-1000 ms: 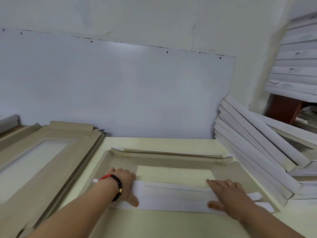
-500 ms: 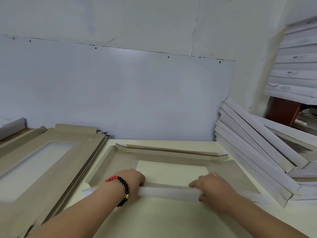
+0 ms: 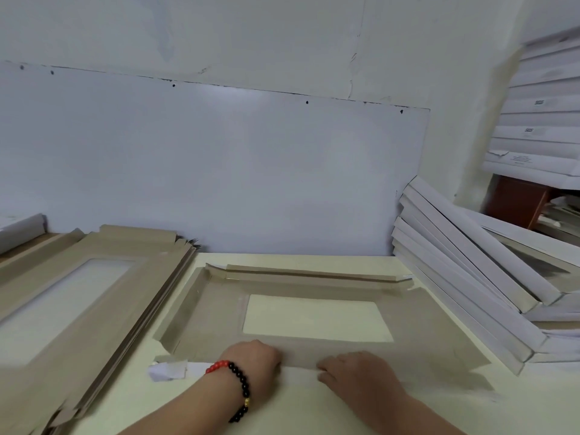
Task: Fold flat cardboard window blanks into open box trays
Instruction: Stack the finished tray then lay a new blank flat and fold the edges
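A brown cardboard window blank [image 3: 423, 324] lies on the cream table [image 3: 292, 412] in front of me. Its far flap [image 3: 314, 275] is folded up and its left flap [image 3: 180, 312] is raised. My left hand [image 3: 251, 361], with a red and black bead bracelet, and my right hand [image 3: 357, 373] sit side by side at the blank's near edge. Both have their fingers curled over the near flap [image 3: 298, 370], whose white side shows between and beside them.
A stack of flat brown blanks [image 3: 94, 309] lies at the left. Folded white trays [image 3: 470, 277] lean in a pile at the right, with more stacked on a shelf [image 3: 539, 120] behind. A pale panel [image 3: 219, 167] backs the table.
The near flap lay flat and white under my open hands. Both hands then curled round it and rolled it up, moving closer together at the blank's near edge.
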The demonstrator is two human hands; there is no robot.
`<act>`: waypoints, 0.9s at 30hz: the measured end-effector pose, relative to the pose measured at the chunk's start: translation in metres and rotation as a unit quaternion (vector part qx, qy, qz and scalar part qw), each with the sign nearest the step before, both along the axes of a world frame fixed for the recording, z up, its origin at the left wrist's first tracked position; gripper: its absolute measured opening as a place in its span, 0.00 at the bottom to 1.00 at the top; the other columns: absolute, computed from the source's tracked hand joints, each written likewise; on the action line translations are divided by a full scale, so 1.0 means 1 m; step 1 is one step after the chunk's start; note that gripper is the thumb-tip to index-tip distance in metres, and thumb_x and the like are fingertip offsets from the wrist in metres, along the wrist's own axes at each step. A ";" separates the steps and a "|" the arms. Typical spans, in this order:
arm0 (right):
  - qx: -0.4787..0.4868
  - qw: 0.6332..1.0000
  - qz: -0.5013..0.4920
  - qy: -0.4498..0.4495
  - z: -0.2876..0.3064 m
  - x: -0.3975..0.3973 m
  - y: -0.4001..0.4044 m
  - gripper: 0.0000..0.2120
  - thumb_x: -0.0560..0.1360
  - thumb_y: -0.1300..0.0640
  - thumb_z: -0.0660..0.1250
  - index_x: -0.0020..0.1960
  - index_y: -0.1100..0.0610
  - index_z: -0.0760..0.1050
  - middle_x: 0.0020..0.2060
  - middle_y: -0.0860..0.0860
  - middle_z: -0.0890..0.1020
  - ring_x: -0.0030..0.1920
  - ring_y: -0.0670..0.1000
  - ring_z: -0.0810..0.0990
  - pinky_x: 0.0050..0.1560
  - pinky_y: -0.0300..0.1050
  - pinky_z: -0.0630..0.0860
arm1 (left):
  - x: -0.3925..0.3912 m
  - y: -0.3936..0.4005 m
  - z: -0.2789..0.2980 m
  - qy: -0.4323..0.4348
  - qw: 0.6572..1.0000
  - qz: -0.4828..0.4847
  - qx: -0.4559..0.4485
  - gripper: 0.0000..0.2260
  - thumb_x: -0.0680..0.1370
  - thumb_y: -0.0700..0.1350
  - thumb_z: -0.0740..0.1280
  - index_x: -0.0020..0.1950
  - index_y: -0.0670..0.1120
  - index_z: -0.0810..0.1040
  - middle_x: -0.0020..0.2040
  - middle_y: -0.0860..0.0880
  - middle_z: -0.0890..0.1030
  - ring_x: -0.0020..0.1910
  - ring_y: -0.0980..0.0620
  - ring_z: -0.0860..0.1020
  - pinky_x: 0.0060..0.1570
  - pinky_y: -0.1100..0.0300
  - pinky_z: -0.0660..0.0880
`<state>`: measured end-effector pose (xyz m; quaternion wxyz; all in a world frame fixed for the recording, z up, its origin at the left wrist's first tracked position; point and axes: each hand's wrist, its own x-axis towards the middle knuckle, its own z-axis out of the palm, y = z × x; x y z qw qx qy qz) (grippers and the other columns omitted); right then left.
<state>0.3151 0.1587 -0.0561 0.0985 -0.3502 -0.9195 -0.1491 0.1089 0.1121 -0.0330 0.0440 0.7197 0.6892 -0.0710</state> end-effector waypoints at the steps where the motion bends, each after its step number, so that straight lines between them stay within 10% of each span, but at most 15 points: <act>1: 0.015 1.000 0.002 -0.010 0.001 -0.008 0.001 0.17 0.53 0.38 0.82 0.29 0.46 0.78 0.21 0.43 0.75 0.20 0.43 0.74 0.20 0.32 0.68 | 0.003 0.001 0.000 -0.010 1.000 0.003 0.002 0.13 0.82 0.48 0.54 0.59 0.47 0.74 0.56 0.43 0.78 0.55 0.42 0.77 0.50 0.55 0.71; 5: 0.006 0.996 0.012 -0.088 0.001 -0.018 0.009 0.09 0.76 0.43 0.66 0.44 0.47 0.77 0.36 0.46 0.80 0.33 0.48 0.81 0.32 0.42 0.71 | 0.010 0.008 -0.008 -0.015 0.999 0.033 0.001 0.15 0.82 0.52 0.50 0.61 0.48 0.71 0.56 0.45 0.78 0.55 0.45 0.77 0.48 0.55 0.69; 7: -0.024 0.996 -0.039 -0.081 -0.001 -0.020 0.013 0.21 0.79 0.40 0.47 0.55 0.48 0.75 0.49 0.50 0.79 0.47 0.54 0.80 0.47 0.52 0.72 | 0.011 0.012 -0.012 -0.009 0.998 0.043 0.033 0.15 0.81 0.53 0.52 0.62 0.48 0.69 0.58 0.46 0.78 0.57 0.46 0.74 0.51 0.54 0.69; 11: -0.124 0.988 -0.065 -0.062 -0.014 -0.030 0.017 0.27 0.81 0.42 0.42 0.77 0.52 0.52 0.78 0.51 0.50 0.77 0.54 0.52 0.75 0.57 0.45 | 0.015 0.018 -0.031 -0.041 0.996 0.021 0.081 0.30 0.79 0.50 0.56 0.78 0.48 0.47 0.76 0.47 0.57 0.76 0.44 0.53 0.73 0.49 0.53; 15: -0.181 0.981 -0.061 -0.026 -0.028 -0.030 0.019 0.29 0.82 0.41 0.41 0.79 0.49 0.37 0.76 0.43 0.34 0.76 0.45 0.33 0.73 0.49 0.31 | 0.013 0.015 -0.051 -0.041 0.997 -0.001 0.058 0.29 0.82 0.54 0.45 0.78 0.47 0.36 0.78 0.49 0.36 0.75 0.45 0.32 0.72 0.47 0.33; 27: -0.159 0.973 -0.155 -0.055 -0.035 0.071 0.057 0.29 0.81 0.40 0.41 0.78 0.47 0.33 0.75 0.43 0.32 0.74 0.46 0.30 0.57 0.37 0.19 | -0.072 0.005 -0.061 0.035 0.997 0.054 0.036 0.30 0.79 0.62 0.35 0.78 0.50 0.36 0.77 0.51 0.34 0.72 0.50 0.28 0.70 0.49 0.29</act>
